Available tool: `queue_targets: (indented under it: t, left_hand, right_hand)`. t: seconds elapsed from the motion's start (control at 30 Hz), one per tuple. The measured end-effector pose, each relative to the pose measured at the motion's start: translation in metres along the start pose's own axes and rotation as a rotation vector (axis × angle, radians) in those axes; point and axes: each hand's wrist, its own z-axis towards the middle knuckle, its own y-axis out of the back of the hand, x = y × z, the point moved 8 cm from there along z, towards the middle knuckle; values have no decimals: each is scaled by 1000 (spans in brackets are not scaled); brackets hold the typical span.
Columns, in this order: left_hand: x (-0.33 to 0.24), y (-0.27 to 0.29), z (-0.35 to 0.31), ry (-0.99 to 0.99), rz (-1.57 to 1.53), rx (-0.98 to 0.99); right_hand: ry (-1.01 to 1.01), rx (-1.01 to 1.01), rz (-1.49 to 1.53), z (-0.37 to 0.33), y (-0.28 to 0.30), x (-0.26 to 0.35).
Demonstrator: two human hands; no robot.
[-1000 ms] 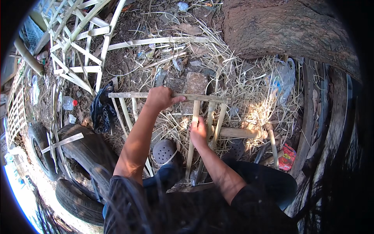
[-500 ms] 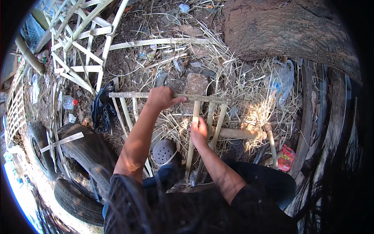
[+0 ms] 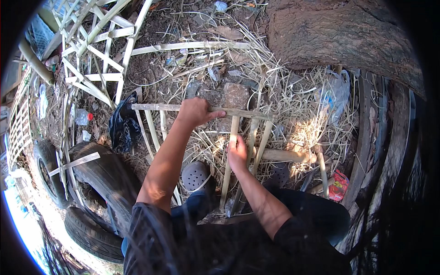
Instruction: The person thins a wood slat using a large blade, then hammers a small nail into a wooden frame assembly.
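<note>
A frame of split bamboo strips (image 3: pixel 156 108) lies over straw in front of me, with one cross strip on top and several upright slats below it. My left hand (image 3: pixel 196 112) grips the cross strip near its middle. My right hand (image 3: pixel 237 153) is closed around an upright slat (image 3: pixel 228 174) lower down. A thick wooden handle (image 3: pixel 286 156) lies to the right of that hand. My grey perforated shoe (image 3: pixel 196 176) shows between my arms.
A large tree trunk (image 3: pixel 339 36) fills the upper right. Old tyres (image 3: pixel 98 178) lie at the lower left, a black plastic bag (image 3: pixel 123 128) beside them. Finished bamboo lattices (image 3: pixel 96 50) lean at the upper left. A red packet (image 3: pixel 338 185) lies at right.
</note>
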Motion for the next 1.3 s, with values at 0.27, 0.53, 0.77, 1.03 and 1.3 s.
queue_targets:
  t: [0.27, 0.53, 0.77, 1.03, 1.3]
  left_hand:
    - [4, -1, -2, 5, -25, -12]
    - [-2, 5, 7, 77, -33, 79]
    - [16, -4, 8, 97, -112, 208]
    - [2, -4, 16, 97, -103, 251]
    - [26, -12, 14, 146, -142, 266]
  right_hand:
    - [-26, 17, 93, -3, -2, 8]
    - [90, -86, -133, 2, 13, 2]
    - [260, 23, -350, -55, 2, 67]
    - [434, 330, -533, -109, 36, 137]
    - [396, 389, -1076, -83, 215, 282]
